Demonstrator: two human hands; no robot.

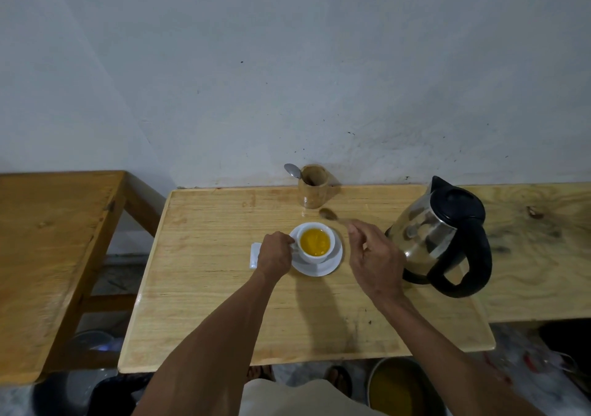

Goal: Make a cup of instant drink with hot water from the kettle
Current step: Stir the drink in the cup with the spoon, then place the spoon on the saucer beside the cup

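Observation:
A white cup filled with yellow-orange drink stands on a white saucer in the middle of the wooden table. My left hand grips the cup's handle on its left side. My right hand holds a small spoon by its handle, the bowl raised above the table just behind the cup. A steel kettle with a black lid and handle stands to the right, close to my right hand. A white sachet lies left of the saucer, partly hidden by my left hand.
A wooden holder with another spoon in it stands at the back edge against the wall. A second wooden table is to the left, a wooden surface to the right. Buckets and basins sit on the floor below.

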